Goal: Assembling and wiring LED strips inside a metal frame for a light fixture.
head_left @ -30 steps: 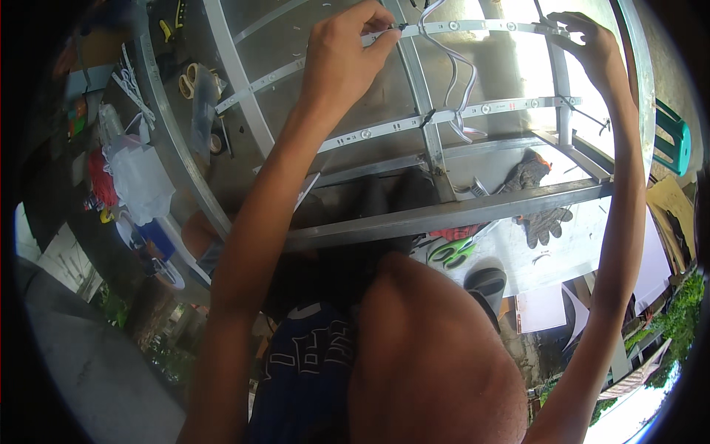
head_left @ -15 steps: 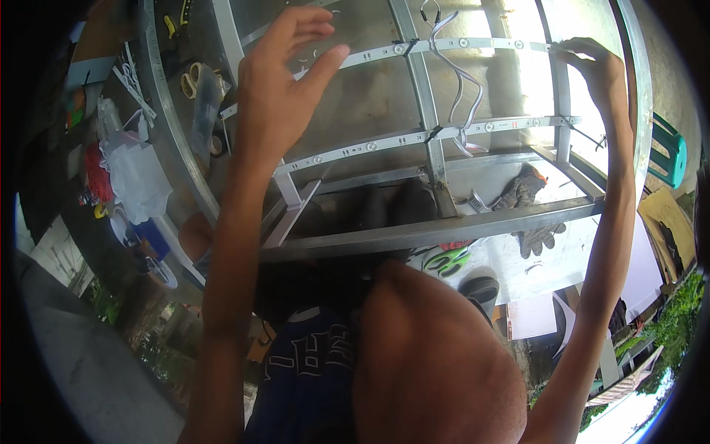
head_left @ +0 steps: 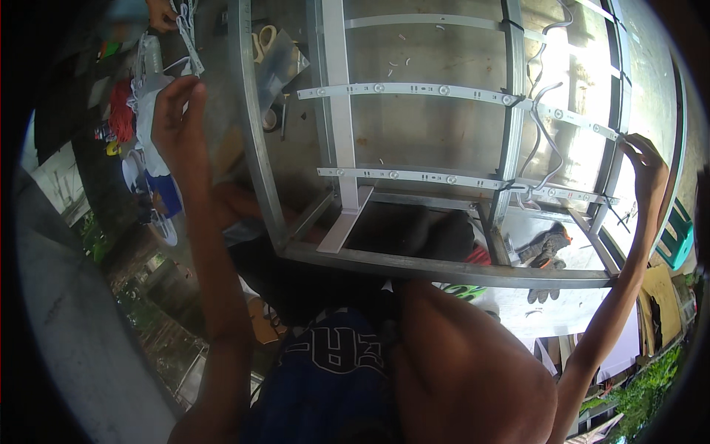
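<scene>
White slender LED strip [head_left: 458, 92], long axis leftward from right hand [head_left: 646, 160], fingers pinching its end; left hand [head_left: 180, 122] apart, grip unclear.

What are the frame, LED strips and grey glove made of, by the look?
Frame: bare metal, likely galvanised steel; grey, dull sheen. LED strips: probably white-coated circuit board; flat, with clear lenses. Grey glove: apparently knitted fabric, matte; soft folds.
</scene>
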Action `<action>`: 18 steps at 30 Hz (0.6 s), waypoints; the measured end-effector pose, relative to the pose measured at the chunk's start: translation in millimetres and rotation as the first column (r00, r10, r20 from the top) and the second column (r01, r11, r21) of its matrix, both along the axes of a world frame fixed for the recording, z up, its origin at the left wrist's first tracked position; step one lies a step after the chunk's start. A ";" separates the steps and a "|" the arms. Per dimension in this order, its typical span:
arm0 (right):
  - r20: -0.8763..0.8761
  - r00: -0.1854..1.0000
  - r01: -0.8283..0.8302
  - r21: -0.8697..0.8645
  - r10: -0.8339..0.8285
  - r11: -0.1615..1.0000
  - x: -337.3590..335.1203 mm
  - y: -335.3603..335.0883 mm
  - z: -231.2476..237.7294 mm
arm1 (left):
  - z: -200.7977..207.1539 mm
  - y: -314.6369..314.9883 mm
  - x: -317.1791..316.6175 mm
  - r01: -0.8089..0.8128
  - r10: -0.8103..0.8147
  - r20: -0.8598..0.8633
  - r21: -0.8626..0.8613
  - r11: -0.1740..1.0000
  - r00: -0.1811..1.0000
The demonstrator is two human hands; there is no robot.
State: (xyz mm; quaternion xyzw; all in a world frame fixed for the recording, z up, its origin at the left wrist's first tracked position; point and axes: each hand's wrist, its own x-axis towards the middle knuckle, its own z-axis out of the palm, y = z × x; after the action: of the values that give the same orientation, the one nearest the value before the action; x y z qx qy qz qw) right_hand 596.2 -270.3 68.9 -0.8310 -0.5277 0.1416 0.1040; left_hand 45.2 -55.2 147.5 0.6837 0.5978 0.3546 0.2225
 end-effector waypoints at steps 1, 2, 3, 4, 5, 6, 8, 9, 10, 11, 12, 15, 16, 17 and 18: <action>0.036 0.999 0.000 -0.013 0.001 1.000 7.2 -1.1 10.0 | -14.7 5.1 -11.5 -0.023 0.026 0.103 -0.025 0.999 0.994; -0.008 0.999 0.037 -0.034 -0.037 0.999 12.6 -3.6 9.8 | -31.2 4.3 -18.7 -0.069 0.090 0.224 -0.101 0.992 0.970; 0.030 0.999 0.012 -0.033 -0.011 0.999 16.8 -6.7 7.9 | -46.1 2.2 -20.4 -0.111 0.159 0.312 -0.166 0.980 0.937; 0.050 0.999 -0.019 -0.023 0.020 1.000 16.2 -7.0 0.8 | -60.2 1.1 -36.5 -0.124 0.184 0.315 -0.201 0.972 0.931; 0.063 0.998 0.003 -0.025 -0.001 1.000 15.7 -8.4 0.0 | -71.2 -2.8 -36.5 -0.197 0.286 0.262 -0.318 0.927 0.922; 0.083 0.996 0.027 -0.024 -0.025 0.999 15.7 -9.5 3.1 | -91.8 -6.2 -47.9 -0.183 0.305 0.255 -0.411 0.893 0.918; 0.086 0.996 0.040 -0.050 -0.035 0.998 14.4 -7.8 2.3 | -131.3 -10.4 -81.3 0.048 -0.051 0.001 -0.363 0.931 0.999; 0.086 0.996 0.008 -0.022 -0.006 1.000 23.2 -15.3 -4.7 | -140.3 -18.7 -63.1 -0.066 -0.030 -0.264 -0.345 0.936 0.964; 0.058 0.998 0.000 -0.018 0.001 1.000 17.6 -10.7 -4.6 | -156.8 -24.6 -79.5 -0.036 -0.005 -0.102 -0.393 0.919 0.995; 0.052 0.998 -0.035 -0.005 0.035 0.999 28.5 -16.4 -7.2 | -157.8 -29.8 -69.8 0.094 -0.151 -0.264 -0.215 0.972 0.953; 0.044 0.997 -0.068 0.012 0.067 0.998 39.9 -20.7 -10.9 | -155.9 -34.5 -62.4 0.091 -0.147 -0.263 -0.215 0.972 0.953; -0.126 0.987 -0.092 0.036 0.096 0.995 31.4 -15.1 -9.1 | -152.3 -46.2 -59.8 0.059 -0.083 -0.226 -0.113 0.992 0.971; -0.126 0.988 -0.090 0.032 0.094 0.995 32.8 -15.0 -10.2 | -153.2 -49.8 -62.4 0.054 -0.079 -0.230 -0.113 0.992 0.970; -0.125 0.988 -0.088 0.029 0.091 0.996 35.3 -15.7 -11.5 | -153.5 -54.3 -64.9 0.008 -0.058 -0.282 -0.176 0.984 0.958; -0.124 0.988 -0.084 0.029 0.087 0.996 37.1 -16.2 -14.2 | -153.1 -55.0 -66.3 -0.039 -0.041 -0.335 -0.231 0.972 0.941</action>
State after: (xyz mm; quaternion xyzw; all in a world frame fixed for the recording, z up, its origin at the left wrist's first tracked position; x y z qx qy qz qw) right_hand 633.3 -286.5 54.6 -0.7957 -0.5571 0.1916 0.1408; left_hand -21.1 -110.3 -5.6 0.7034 0.6643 0.1591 0.1963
